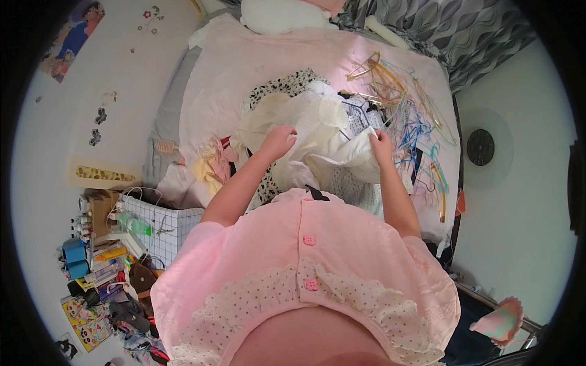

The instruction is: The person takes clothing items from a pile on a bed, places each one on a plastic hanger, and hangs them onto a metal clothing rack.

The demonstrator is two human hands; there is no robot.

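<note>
A cream-white garment (317,122) lies bunched and partly spread on the bed in front of me. My right hand (382,146) pinches its edge at the right, pulling the cloth into a raised fold. Over its left part, my left hand (279,142) is closed with curled fingers, seemingly on the same cloth; the fingertips are partly hidden. Behind the garment shows a black-and-white spotted cloth (287,84). Beside my right hand is a white piece with dark trim (357,116).
Tangled hangers (421,134) cover the bed's right side. Pink and yellow clothes (213,161) lie left, near a hairbrush (166,146). A white grid-patterned box (180,229) and cluttered small items (107,268) stand lower left. Pillows (281,17) lie at the far end.
</note>
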